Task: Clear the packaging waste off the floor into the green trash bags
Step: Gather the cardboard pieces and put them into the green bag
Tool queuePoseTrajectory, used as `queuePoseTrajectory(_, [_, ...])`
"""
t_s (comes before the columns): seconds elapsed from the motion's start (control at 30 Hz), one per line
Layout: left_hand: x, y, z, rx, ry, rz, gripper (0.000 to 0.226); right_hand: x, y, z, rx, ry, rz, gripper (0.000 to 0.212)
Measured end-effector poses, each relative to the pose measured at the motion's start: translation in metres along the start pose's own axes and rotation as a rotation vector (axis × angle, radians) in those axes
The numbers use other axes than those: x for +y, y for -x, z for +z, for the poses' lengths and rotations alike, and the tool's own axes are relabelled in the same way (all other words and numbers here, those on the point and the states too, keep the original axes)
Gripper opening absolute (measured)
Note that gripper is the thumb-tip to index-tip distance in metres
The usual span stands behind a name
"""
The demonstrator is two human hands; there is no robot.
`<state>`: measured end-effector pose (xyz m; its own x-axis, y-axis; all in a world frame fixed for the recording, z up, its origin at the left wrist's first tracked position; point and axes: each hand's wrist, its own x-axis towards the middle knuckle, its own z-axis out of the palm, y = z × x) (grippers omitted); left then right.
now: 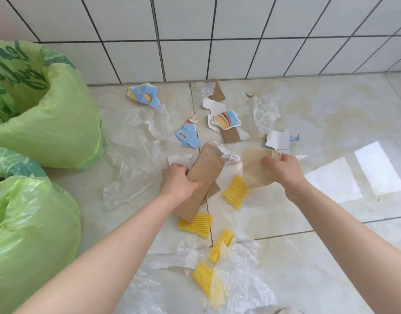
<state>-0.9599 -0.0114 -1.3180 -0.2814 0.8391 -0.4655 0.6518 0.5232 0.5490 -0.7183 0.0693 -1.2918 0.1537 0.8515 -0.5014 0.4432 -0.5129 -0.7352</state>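
Nearest: clear plastic film (238,288) crumpled on the pale tiled floor (330,114), partly covering a yellow foam net (205,279). Three more yellow foam nets lie just beyond, one (196,225) touching the lower end of a long cardboard strip (200,182).

Left hand (179,182): closed around that long cardboard strip, thumb across its face, strip tilted and raised off the floor.

Right hand (283,168): fingers curled over the top edge of a second cardboard piece (255,168), pinching it and holding it upright beside a foam net (235,191).

At left: two green trash bags, the nearer one (32,234) and the farther one (47,118), both open-mouthed, well apart from the hands.

Beyond the hands: torn blue printed carton scraps (188,135), a scrap showing a bun picture (225,121), white paper shreds (277,139), more film (136,134).

Farthest: a blue carton scrap (144,95) near the white tiled wall (240,41).
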Motion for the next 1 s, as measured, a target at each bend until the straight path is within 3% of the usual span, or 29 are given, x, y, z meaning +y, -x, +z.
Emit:
queuePoseTrajectory(0.13, [0.005, -0.007, 0.006, -0.041, -0.169, 0.06, 0.047, -0.004, -0.025, -0.012, 0.063, 0.166, -0.039, 0.041])
queuePoseTrajectory(0.33, [0.005, -0.02, 0.004, -0.094, -0.257, 0.088, 0.054, -0.004, -0.047, -0.016, 0.002, 0.581, -0.147, 0.033])
queuePoseTrajectory(0.57, [-0.003, -0.025, 0.005, -0.065, -0.252, 0.112, 0.055, 0.011, -0.025, -0.008, -0.015, 0.616, -0.141, 0.02])
queuePoseTrajectory(0.73, [-0.01, -0.019, 0.001, -0.068, -0.198, 0.07, 0.051, 0.028, 0.002, -0.003, -0.017, 0.738, -0.169, 0.023])
queuePoseTrajectory(1.0, [-0.012, -0.014, -0.023, -0.067, 0.088, -0.023, 0.029, 0.016, 0.006, -0.011, 0.102, 0.596, -0.257, 0.021])
